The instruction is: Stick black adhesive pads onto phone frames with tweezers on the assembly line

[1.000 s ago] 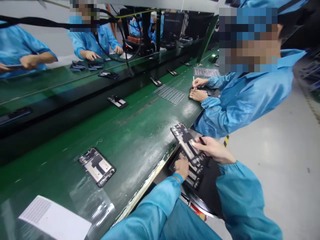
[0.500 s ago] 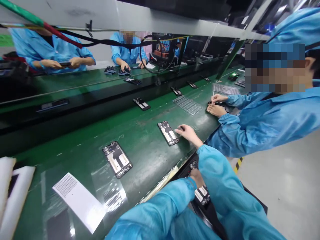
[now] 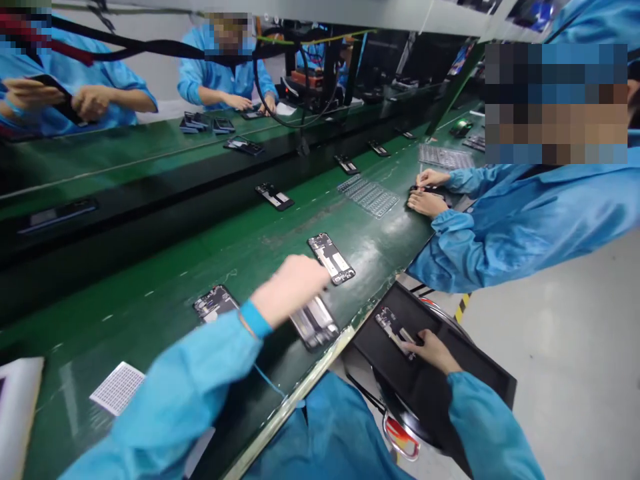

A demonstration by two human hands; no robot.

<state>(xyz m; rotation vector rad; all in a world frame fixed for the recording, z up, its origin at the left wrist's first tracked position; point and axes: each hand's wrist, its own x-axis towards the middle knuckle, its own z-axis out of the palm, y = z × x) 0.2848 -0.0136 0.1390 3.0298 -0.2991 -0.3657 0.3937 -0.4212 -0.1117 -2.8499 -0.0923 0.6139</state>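
My left hand (image 3: 294, 288) reaches out over the green conveyor belt (image 3: 150, 280), a little blurred, its fingers closed on a phone frame (image 3: 316, 324) held near the belt's front edge. My right hand (image 3: 431, 349) rests in a black tray (image 3: 480, 373) on my lap. Its fingertips are pinched on the near end of another phone frame (image 3: 394, 328) lying in that tray. One more phone frame (image 3: 331, 258) lies on the belt just beyond my left hand. A further one (image 3: 214, 303) is partly hidden behind my left forearm.
A co-worker in blue to my right has both hands (image 3: 425, 193) on a phone at the belt edge, beside clear part trays (image 3: 370, 195). More phone frames ride further up the belt. A white dotted sheet (image 3: 117, 388) lies at near left. Other people work across the belt.
My left hand rose from the lap tray and came out over the belt with a phone frame. My right hand left the belt and dropped back to the tray.
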